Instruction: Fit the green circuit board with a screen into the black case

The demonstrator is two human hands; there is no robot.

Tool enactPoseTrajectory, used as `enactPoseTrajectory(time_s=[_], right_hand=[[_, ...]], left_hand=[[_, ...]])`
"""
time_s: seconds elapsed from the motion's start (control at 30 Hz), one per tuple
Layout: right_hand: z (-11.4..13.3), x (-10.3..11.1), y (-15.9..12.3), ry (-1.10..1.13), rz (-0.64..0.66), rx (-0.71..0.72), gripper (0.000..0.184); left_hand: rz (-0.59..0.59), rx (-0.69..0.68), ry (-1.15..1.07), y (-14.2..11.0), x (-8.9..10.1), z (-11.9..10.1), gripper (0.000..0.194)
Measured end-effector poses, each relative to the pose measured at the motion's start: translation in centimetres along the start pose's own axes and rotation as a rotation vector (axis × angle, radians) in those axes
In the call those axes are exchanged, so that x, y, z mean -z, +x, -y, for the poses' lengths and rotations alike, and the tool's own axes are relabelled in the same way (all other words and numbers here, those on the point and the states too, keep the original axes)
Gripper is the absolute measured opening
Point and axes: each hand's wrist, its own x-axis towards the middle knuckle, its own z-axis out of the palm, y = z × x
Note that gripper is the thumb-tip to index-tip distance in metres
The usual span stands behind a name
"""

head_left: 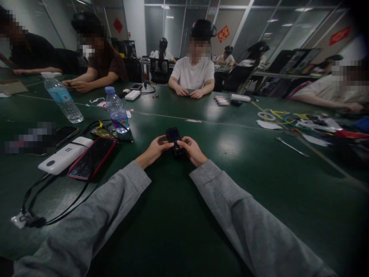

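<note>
Grey fabric sleeves [115, 200] lie nearest, running up both your forearms to a small black handheld device with a dark screen [173, 134], out ahead over the bare green tabletop [230, 177]. Can't tell if its underside touches the table. Your left hand [157, 149] and right hand [193, 151] grip it from either side: thumbs bent in over the face below the screen, tips close together, pinching it against the other fingers, which wrap the sides and are mostly hidden.

Step in hand looks like two-handed holding and thumb operation; whether either thumb is pressing can't be told. Next move, I'd judge, calls for light thumb work with the side grip kept firm, so the body doesn't tip.

Containers: to your left, a clear plastic bottle with a light-blue label and pale cap [63, 98] holds clear liquid, level unclear. Nearer your left hand, a clear plastic bottle with a blue cap and purple-blue label [117, 111] looks partly filled with clear liquid. Both appear capped. Far left, a brown cardboard box [13, 87]; contents not visible.
</note>
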Motion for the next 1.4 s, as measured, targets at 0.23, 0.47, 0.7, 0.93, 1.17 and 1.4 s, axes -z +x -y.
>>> enactPoseTrajectory(time_s=[0.23, 0.47, 0.7, 0.93, 1.17, 1.4], right_hand=[[-0.2, -0.2, -0.1, -0.002, 0.001, 0.024, 0.047], [-0.1, -0.4, -0.1, -0.002, -0.005, 0.031, 0.050], [-0.1, -0.6, -0.1, -0.006, -0.011, 0.058, 0.049], [-0.3, -0.4, -0.1, -0.023, 0.000, 0.067, 0.048], [0.0, -0.6, -0.3, -0.022, 0.021, 0.080, 0.047], [-0.1, -0.7, -0.3, -0.044, 0.020, 0.087, 0.047]], left_hand=[[-0.001, 0.013, -0.011, -0.4, -0.3, -0.3, 0.078], [-0.005, -0.010, -0.023, 0.2, 0.1, 0.1, 0.067], [-0.001, -0.035, -0.021, 0.4, 0.3, 0.3, 0.059], [0.004, -0.037, -0.015, 0.5, 0.4, 0.5, 0.063], [-0.032, -0.051, 0.009, 0.3, 0.0, 0.4, 0.055], [-0.029, -0.080, 0.050, 0.5, 0.0, 0.7, 0.053]])
